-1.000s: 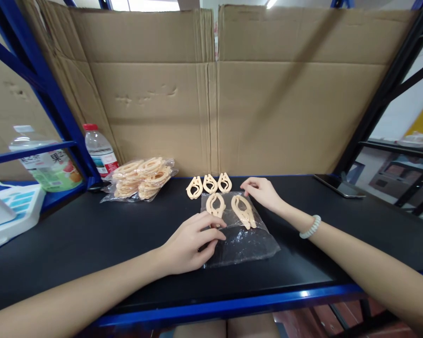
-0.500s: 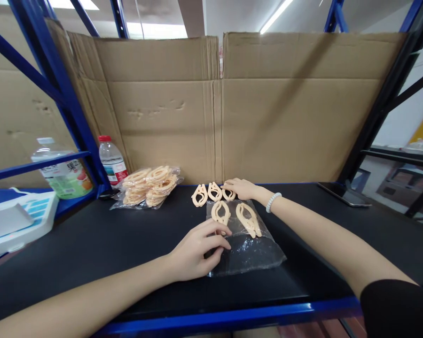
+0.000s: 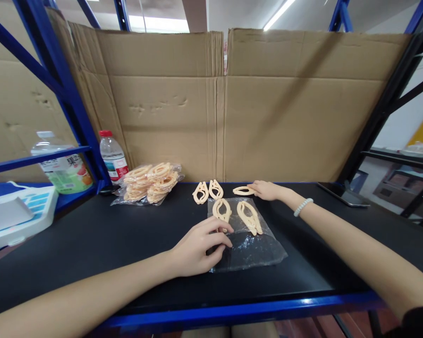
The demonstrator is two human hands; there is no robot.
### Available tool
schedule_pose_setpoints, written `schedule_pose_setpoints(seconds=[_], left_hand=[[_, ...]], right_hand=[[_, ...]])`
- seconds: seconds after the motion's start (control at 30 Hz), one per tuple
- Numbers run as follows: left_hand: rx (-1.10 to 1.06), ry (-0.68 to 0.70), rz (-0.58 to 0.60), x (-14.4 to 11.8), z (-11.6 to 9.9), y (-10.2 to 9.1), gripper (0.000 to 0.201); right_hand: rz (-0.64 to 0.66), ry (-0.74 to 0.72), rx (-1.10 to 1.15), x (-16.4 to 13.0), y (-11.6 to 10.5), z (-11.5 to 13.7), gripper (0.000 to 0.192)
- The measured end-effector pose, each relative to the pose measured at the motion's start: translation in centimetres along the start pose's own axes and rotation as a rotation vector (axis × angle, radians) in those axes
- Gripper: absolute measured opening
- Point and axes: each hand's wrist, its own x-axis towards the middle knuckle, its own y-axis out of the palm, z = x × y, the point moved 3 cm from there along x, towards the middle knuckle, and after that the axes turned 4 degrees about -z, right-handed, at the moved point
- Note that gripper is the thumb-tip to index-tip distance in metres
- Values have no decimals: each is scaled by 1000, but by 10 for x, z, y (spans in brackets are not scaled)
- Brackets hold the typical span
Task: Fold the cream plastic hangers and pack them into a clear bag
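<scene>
My right hand (image 3: 268, 190) grips the right end of a beige folding hanger (image 3: 242, 191) at the back of the table. To its left, two matching hangers (image 3: 207, 191) lie side by side on the black surface. In front is a clear plastic bag (image 3: 250, 258) with two more hangers, a left one (image 3: 221, 210) and a right one (image 3: 249, 218), at its upper part; whether they lie in it or on it I cannot tell. My left hand (image 3: 202, 246) rests at the bag's left edge, fingers curved and apart, partly covering the left hanger's lower end.
A clear bag full of hangers (image 3: 150, 183) lies at the back left, beside a red-capped bottle (image 3: 113, 157). A larger bottle (image 3: 65, 169) and a white-and-blue device (image 3: 24, 218) stand further left. A phone-like slab (image 3: 343, 195) lies at the right. Cardboard (image 3: 169, 108) walls the back.
My right hand has moved to the right, pulling one hanger away from the row of three and turning it sideways. My left hand stays at the bag. The view has shifted slightly.
</scene>
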Motion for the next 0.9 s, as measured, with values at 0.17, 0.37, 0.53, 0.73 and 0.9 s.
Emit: schedule_pose_setpoints(seconds=[0.17,0.37,0.53,0.73,0.9], left_hand=[[-1,-13,2,-1,1,1,22],[13,-16,22,0,1,1,23],[10,-15,17,0,1,0,23],[25,-43,15,2,1,0,24],[20,-69,2,4,1,0,28]], right_hand=[[-75,38,24,-45,8,-18,43],[-213,25,146,-68,-5,-24,33],[-557,73,350,-69,-31,-16,25],[-816,233,669,-74,-42,-9,26],[-906,220,966,-80,-58,9,33]])
